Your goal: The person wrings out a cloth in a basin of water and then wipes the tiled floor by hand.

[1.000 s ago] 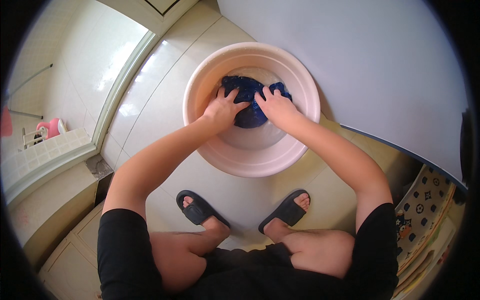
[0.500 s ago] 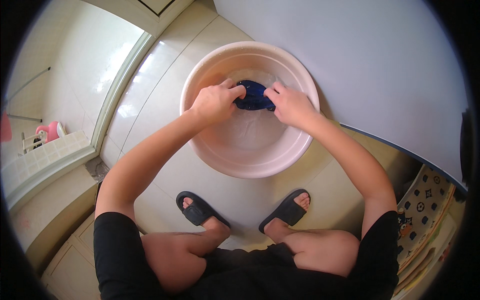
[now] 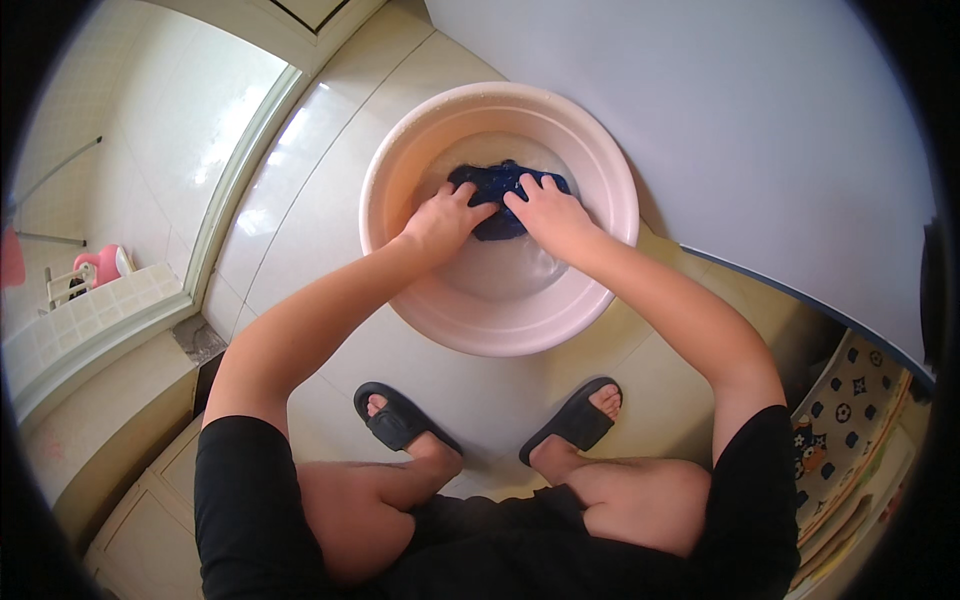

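A wet, dark blue cloth [image 3: 497, 182] lies bunched in shallow, slightly cloudy water inside a round pale pink basin [image 3: 500, 340]. My left hand [image 3: 447, 222] rests on the cloth's left part, its fingers apart and the thumb pointing inward. On the right part, my right hand [image 3: 552, 212] lies with spread fingers, its thumb close to the left one. Both hands are open and press on the cloth from above. What kind of garment or cloth it is cannot be made out.
The basin stands on a tiled floor [image 3: 330, 130] in front of my feet in black slides [image 3: 395, 418]. A large pale panel [image 3: 720, 110] borders it on the right. Patterned folded boards [image 3: 850, 420] lean at lower right. A raised, framed doorway sill [image 3: 195, 290] runs along the left.
Both hands have moved down and closer together, and their grip has loosened into spread fingers. The cloth, pinched up between them before, now lies spread wider in the water.
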Tool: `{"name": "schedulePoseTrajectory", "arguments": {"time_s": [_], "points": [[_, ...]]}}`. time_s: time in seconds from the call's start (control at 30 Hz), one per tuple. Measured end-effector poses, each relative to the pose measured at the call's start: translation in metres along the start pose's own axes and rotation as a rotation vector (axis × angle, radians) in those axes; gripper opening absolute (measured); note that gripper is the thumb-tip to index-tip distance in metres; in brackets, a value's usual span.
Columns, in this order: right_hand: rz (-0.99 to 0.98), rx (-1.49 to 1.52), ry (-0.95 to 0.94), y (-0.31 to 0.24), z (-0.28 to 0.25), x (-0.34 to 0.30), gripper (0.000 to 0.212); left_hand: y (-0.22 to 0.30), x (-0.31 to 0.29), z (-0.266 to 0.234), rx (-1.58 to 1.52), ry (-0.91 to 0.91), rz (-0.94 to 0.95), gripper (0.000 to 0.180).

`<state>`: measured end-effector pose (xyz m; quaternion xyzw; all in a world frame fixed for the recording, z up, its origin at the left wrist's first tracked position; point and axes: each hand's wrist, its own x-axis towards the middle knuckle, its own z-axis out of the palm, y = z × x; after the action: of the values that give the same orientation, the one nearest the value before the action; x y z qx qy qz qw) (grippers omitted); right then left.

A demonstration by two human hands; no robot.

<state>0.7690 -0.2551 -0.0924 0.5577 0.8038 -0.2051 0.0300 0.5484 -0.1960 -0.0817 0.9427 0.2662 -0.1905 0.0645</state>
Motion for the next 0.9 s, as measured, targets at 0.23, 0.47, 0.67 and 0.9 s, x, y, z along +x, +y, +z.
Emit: {"name": "schedulePoseTrajectory", "arguments": {"time_s": [0.23,0.47,0.67,0.9], "points": [[0.12,0.709,0.11,0.009,-0.037,-0.003,0.031,-0.002,0.001,-0.012,-1.103,-0.019,-0.321,0.065],[-0.092,1.164,0.072,-0.019,-0.093,-0.019,0.026,-0.001,-0.004,-0.006,-2.283,0.034,-0.518,0.054],[-0.116,1.37,0.079,-0.027,-0.105,-0.023,0.029,0.011,-0.01,-0.049,-2.704,-0.339,-0.387,0.053],[0.211,1.561,0.323,-0.038,-0.084,-0.022,0.027,0.024,-0.01,-0.064,-2.45,0.045,-0.508,0.047]]}}
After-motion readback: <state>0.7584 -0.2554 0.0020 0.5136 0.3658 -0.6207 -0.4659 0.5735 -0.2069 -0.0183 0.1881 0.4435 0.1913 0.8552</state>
